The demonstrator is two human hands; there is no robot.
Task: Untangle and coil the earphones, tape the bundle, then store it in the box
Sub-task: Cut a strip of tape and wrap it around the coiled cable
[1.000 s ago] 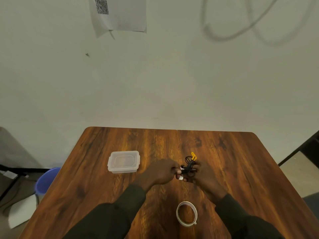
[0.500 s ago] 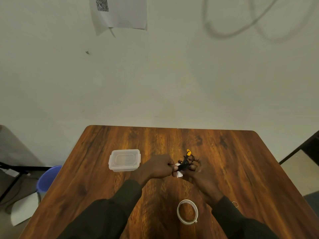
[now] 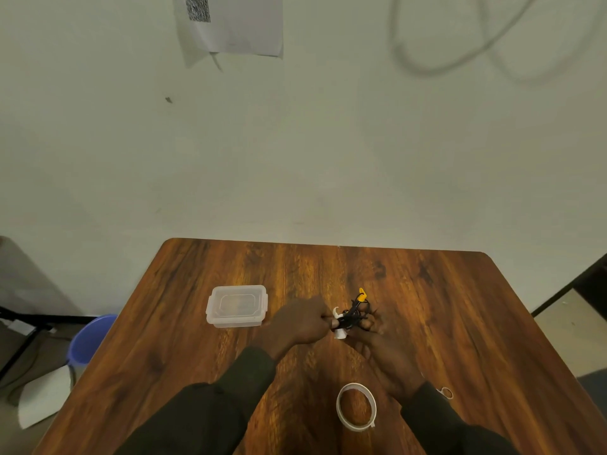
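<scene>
A small bundle of black earphone cable [image 3: 354, 315] with a yellow tip sticks up between my two hands, above the middle of the wooden table [image 3: 460, 307]. My right hand [image 3: 382, 353] grips the bundle from below. My left hand [image 3: 300, 323] pinches a short white strip of tape [image 3: 338, 325] at the bundle's left side; the strip's ends curl out above and below the cable. The clear plastic box [image 3: 237, 305] with its lid on sits to the left of my hands. A white roll of tape [image 3: 356, 407] lies flat near the table's front edge.
A small ring-shaped scrap [image 3: 446, 392] lies on the table beside my right sleeve. A blue bucket [image 3: 90, 339] and white paper [image 3: 42, 399] sit on the floor to the left. The wall stands right behind the table's far edge.
The hands and bundle have stayed at about the same spot. The white tape strip now shows more around the cable at my left fingertips.
</scene>
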